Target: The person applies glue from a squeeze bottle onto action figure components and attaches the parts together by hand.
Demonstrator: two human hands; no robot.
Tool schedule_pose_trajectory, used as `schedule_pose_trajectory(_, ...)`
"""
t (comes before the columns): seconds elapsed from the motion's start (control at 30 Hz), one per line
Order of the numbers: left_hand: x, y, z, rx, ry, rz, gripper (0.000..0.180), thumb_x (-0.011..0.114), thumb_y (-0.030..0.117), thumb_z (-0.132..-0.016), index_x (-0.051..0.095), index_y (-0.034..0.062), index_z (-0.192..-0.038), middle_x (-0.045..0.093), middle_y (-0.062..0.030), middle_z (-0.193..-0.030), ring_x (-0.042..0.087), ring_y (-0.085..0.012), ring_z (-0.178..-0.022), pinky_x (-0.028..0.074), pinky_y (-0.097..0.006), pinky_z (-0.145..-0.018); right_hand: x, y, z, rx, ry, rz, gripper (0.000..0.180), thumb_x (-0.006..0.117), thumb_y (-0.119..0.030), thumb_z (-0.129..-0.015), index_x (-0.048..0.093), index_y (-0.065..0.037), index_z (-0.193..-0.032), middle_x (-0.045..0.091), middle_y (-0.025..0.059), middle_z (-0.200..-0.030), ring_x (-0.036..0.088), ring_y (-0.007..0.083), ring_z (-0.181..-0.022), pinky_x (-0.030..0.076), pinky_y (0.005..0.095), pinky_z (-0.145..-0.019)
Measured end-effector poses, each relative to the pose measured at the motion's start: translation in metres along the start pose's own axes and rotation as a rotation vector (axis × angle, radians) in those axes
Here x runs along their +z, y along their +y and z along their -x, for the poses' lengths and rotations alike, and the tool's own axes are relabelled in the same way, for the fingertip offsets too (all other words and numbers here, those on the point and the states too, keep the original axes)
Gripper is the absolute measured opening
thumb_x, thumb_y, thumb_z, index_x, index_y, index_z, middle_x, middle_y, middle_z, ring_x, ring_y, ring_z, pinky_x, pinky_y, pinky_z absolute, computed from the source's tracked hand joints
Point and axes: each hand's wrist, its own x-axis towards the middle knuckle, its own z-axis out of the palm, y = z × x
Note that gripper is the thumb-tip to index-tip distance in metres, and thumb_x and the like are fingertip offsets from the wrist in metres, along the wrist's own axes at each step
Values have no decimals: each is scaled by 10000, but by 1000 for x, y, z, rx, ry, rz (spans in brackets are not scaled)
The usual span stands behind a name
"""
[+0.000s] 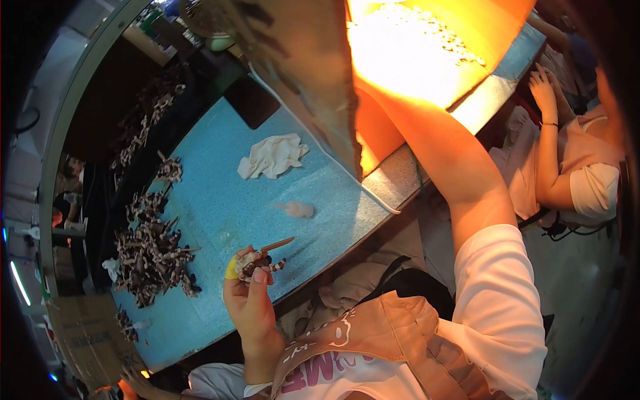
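Observation:
My left hand is raised over the near edge of the blue table mat. It is shut on a small brown and white piece together with a thin brown stick that points right. One finger wears a yellow cover. My right arm stretches away into strong orange lamp light. Its hand is hidden behind a brown mottled panel, so what it does cannot be seen.
A heap of several small brown and white pieces lies on the mat's left side. On the mat are also a crumpled white cloth, a pale blurred lump and a white cable. A seated person is at the right. A cardboard box stands lower left.

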Motion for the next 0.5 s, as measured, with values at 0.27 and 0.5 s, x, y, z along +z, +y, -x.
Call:
schedule_pose_trajectory(0.27, -4, 8, 8, -124, -54, 189, 340, 536, 17, -851, 456, -37, -1178, 574, -113, -1027, 558, -147, -885, 449, -246, -694, -21, -5, 4, 104, -172, -433, 202, 551, -37, -767, 567, 11, -962, 617, 60, -866, 576, 126, -791, 465, 258, -710)
schedule_pose_trajectory(0.5, 9, 4, -5, -141, -303, 268, 308, 541, -41, -831, 463, -23, -1129, 573, -119, -1012, 573, -165, -902, 479, -307, -818, -39, -156, 112, -82, -241, -497, 187, 643, 18, -703, 543, 9, -860, 588, 145, -830, 579, 224, -744, 497, 313, -651)
